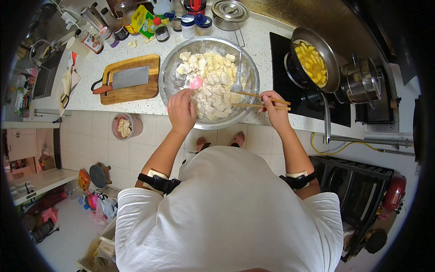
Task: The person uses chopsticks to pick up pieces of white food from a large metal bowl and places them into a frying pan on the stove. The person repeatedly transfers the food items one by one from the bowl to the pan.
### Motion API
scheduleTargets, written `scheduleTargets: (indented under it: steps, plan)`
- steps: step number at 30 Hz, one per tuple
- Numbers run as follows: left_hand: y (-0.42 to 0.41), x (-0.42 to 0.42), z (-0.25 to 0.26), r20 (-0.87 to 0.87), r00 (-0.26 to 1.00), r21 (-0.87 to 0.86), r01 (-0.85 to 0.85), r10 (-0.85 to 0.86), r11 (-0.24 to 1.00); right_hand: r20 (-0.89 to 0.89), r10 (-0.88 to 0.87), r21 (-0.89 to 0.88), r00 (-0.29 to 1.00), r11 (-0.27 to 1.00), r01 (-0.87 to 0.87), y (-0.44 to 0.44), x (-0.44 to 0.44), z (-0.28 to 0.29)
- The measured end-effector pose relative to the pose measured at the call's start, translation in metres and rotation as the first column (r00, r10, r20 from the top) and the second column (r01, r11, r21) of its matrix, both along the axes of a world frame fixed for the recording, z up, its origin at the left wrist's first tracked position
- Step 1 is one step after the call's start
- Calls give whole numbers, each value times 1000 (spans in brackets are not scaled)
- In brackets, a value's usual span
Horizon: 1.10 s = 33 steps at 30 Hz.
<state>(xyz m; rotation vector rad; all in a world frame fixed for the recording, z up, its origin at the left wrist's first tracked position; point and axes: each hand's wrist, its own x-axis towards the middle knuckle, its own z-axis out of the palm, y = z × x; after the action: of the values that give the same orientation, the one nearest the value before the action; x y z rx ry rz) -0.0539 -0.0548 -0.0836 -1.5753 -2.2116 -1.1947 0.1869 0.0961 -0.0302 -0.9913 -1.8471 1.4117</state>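
Note:
A wide metal bowl stands on the speckled counter, holding many flour-coated chunks of food. A metal fork or spoon leans inside at the right, and a small pink object lies among the chunks. My left hand is at the bowl's near left rim, its fingertips by the pink object; whether it grips anything is unclear. My right hand holds a pair of wooden chopsticks, their tips spread over the chunks. On the right, a pan of yellow pieces frying in oil sits on the black cooktop.
Left of the bowl, a cleaver lies on a wooden cutting board. Bottles and jars line the back. The pan's handle juts over the counter edge. A steel pot stands far right; a waste bin is on the floor.

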Motion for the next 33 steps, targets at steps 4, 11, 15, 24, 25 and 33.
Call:
scheduleTargets:
  steps: [4, 11, 15, 24, 25, 33]
  plan:
    - [-1, -1, 1, -4, 1000, 0, 2, -2, 1000, 21, 43, 61, 999, 997, -44, -7, 0, -3]
    - [-1, -5, -2, 6, 1000, -13, 16, -16, 1000, -136, -67, -58, 988, 997, 60, 2, 5, -14]
    - [-1, -5, 2, 3, 1000, -27, 22, -22, 999, -212, -197, -267, 957, 954, 137, 13, 8, -11]
    - [16, 1, 3, 877, 416, 168, 205, -241, 964, -382, 107, -85, 918, 985, -150, -5, -18, 36]
    - [18, -3, 3, 954, 163, 208, 239, -250, 948, -378, 141, -58, 915, 983, -176, -6, -20, 39]
    - [21, -8, 16, 826, -495, 460, 315, -269, 830, -324, 248, 1, 913, 965, -261, -12, -24, 48]
